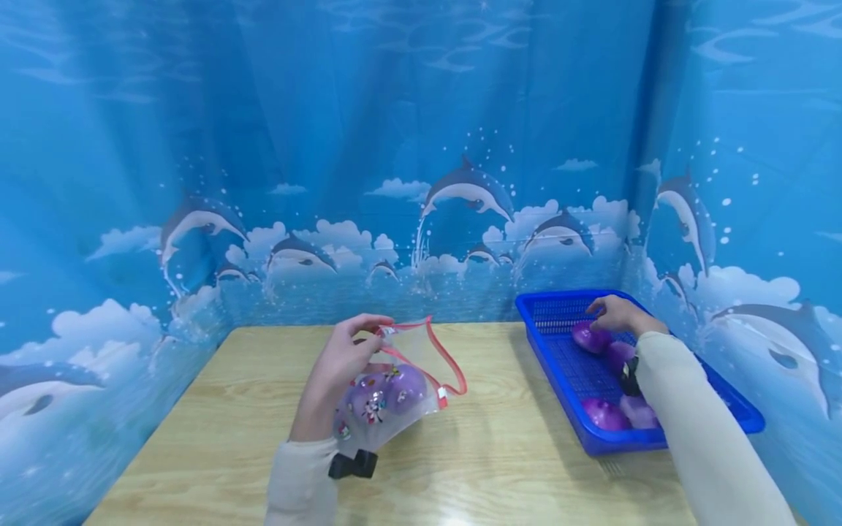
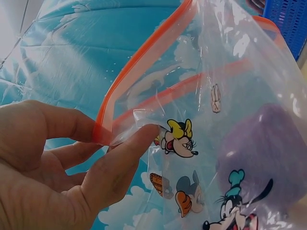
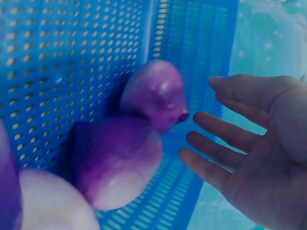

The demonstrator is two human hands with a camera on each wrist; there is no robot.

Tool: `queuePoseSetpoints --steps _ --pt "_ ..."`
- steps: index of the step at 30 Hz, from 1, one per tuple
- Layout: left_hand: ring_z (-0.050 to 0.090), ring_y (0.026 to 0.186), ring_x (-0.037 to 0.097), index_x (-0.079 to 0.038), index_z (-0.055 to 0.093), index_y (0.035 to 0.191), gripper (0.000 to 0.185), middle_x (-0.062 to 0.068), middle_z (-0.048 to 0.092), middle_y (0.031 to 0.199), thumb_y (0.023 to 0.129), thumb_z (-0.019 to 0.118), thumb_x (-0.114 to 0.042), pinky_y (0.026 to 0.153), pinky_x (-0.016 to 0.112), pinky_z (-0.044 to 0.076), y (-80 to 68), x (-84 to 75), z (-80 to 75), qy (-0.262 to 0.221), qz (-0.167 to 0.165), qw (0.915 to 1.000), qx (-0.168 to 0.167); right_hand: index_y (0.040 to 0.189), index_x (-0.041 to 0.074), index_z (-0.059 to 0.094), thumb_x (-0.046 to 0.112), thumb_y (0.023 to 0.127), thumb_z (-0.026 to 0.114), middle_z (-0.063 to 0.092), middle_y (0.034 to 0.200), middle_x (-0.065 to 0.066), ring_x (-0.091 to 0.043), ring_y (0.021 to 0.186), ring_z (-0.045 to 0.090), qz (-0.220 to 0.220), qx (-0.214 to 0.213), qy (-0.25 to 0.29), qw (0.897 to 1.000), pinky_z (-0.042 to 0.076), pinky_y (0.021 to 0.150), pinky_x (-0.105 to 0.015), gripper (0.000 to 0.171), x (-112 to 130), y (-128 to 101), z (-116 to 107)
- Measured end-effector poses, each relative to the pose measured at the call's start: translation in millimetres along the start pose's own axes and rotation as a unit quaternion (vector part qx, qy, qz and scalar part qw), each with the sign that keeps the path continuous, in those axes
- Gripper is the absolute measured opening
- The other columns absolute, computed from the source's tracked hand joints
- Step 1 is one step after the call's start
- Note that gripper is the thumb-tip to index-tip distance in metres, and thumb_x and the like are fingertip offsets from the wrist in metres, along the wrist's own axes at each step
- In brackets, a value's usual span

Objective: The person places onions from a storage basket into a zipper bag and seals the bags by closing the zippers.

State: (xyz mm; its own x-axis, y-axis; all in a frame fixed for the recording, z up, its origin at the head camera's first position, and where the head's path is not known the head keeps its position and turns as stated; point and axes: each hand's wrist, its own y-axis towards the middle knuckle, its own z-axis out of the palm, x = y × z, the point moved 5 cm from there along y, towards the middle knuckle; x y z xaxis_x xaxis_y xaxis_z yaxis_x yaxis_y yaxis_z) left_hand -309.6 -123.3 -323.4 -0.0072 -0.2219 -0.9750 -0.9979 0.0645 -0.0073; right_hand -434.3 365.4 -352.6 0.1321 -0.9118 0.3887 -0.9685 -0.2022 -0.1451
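Observation:
My left hand pinches the rim of a clear zip bag with a red-orange edge and cartoon prints, between thumb and fingers. The bag's mouth gapes toward the right. Inside it, purple onions show through the plastic. Over the blue basket, my right hand is spread, its fingertips close to a purple onion with a small pointed tip. No onion is in its grasp in the right wrist view. Another purple-and-white onion lies against that one, and more lie nearer the basket's front.
Both the bag and the basket stand on a light wood-grain table, the basket at the right. A blue curtain printed with dolphins and clouds hangs behind the table and along its sides.

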Motion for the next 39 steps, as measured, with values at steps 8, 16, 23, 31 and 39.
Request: queuePoseSetpoints --steps 8,16,23,31,39 --pt "0.064 0.107 0.030 -0.012 0.063 0.137 0.037 0.016 0.050 0.135 0.104 0.051 -0.004 0.080 0.035 0.067 -0.6 -0.7 -0.4 -0.004 0.001 1.0000 -0.001 0.138 -0.017 0.049 0.006 0.094 0.063 0.047 0.140 -0.045 -0.060 0.127 0.051 0.027 0.016 -0.008 0.999 0.053 0.102 -0.065 0.052 -9 3 7" --pt "0.063 0.107 0.030 -0.011 0.063 0.137 0.036 0.016 0.050 0.134 0.104 0.051 -0.003 0.080 0.035 0.067 -0.6 -2.3 -1.1 -0.005 0.005 1.0000 -0.002 0.138 -0.009 0.056 0.009 0.096 0.064 0.055 0.138 -0.037 -0.057 0.129 0.051 0.054 0.023 0.018 0.998 0.049 0.103 -0.072 0.046 -5 7 15" --pt "0.064 0.109 0.033 -0.011 0.063 0.136 0.036 0.018 0.050 0.134 0.103 0.050 -0.002 0.079 0.035 0.068 -1.1 -1.8 -0.7 -0.006 0.007 1.0000 -0.002 0.129 -0.011 0.061 0.017 0.093 0.075 0.065 0.105 -0.025 -0.040 0.102 0.063 0.027 0.040 0.011 0.999 0.057 0.093 -0.054 0.047 2 11 24" --pt "0.064 0.109 0.034 -0.010 0.063 0.137 0.037 0.017 0.051 0.134 0.103 0.050 -0.002 0.078 0.035 0.068 -0.9 -1.5 -0.7 -0.005 0.003 1.0000 -0.005 0.134 0.000 0.058 0.035 0.094 0.074 0.050 0.139 -0.036 -0.054 0.126 0.052 0.024 0.068 0.020 0.997 0.053 0.101 -0.064 0.055 10 13 34" --pt "0.064 0.111 0.037 -0.009 0.062 0.138 0.037 0.017 0.050 0.134 0.103 0.050 -0.002 0.079 0.035 0.067 -1.2 -1.7 -0.8 -0.006 0.008 1.0000 -0.001 0.150 -0.003 0.042 0.026 0.098 0.069 0.045 0.140 -0.036 -0.044 0.117 0.060 0.024 0.108 0.114 0.987 0.058 0.102 -0.054 0.065 22 17 46"
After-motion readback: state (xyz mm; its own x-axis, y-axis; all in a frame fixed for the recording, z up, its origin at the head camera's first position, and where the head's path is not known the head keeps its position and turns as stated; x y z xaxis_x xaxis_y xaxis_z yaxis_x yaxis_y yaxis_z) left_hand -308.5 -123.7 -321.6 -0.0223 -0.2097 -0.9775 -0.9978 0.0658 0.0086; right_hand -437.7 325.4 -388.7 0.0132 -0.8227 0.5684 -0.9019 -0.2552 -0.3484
